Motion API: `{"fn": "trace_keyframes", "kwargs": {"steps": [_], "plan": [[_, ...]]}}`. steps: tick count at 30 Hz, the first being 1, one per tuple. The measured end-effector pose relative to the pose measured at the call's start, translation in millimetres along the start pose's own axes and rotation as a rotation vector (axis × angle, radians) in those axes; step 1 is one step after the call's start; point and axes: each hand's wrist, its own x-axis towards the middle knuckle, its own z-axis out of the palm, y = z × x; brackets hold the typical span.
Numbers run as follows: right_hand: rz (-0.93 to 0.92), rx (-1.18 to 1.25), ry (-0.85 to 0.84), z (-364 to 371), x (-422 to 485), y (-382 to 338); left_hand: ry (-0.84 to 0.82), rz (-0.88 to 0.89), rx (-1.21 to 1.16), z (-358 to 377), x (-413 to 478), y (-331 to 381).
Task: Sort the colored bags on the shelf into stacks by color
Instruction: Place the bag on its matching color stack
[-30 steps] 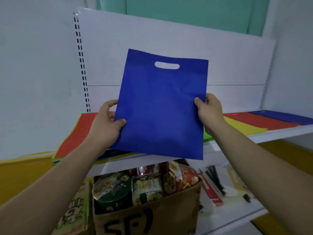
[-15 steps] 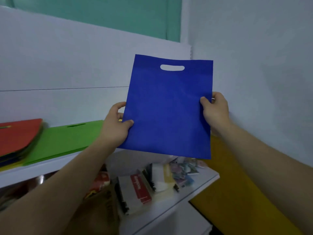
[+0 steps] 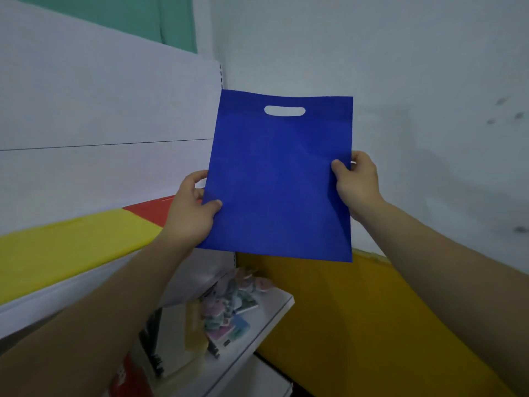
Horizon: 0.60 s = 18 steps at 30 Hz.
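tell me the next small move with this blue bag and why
Probably lower the blue bag flat onto the shelf just right of the red bag. The left hand and right hand hold it upright by its side edges, off the shelf, where a yellow bag and the red one lie flat. Whether blue ones lie behind it is hidden.

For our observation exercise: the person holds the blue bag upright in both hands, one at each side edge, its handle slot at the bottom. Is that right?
Not quite. The head view shows the handle slot at the top of the blue bag, not the bottom. The rest holds: left hand and right hand each grip a side edge, bag upright.
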Motion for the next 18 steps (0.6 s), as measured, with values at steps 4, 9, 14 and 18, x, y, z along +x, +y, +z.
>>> {"fn": "trace_keyframes", "kwargs": {"steps": [4, 9, 14, 18], "plan": [[-0.015, -0.022, -0.005, 18.1, 55.0, 22.1, -0.02, -0.005, -0.009, 26.2, 59.5, -17.9], [-0.039, -0.026, -0.052, 53.6, 112.3, 47.3, 0.02, -0.033, 0.026, 39.6, 123.2, -36.3], [-0.028, 0.021, -0.136, 98.0, 158.4, 71.0, 0.094, -0.06, 0.115, 38.2, 159.6, -52.2], [-0.046, 0.059, -0.254, 145.1, 198.8, 94.9, 0.193, -0.112, 0.175, 38.7, 183.1, -64.5]]}}
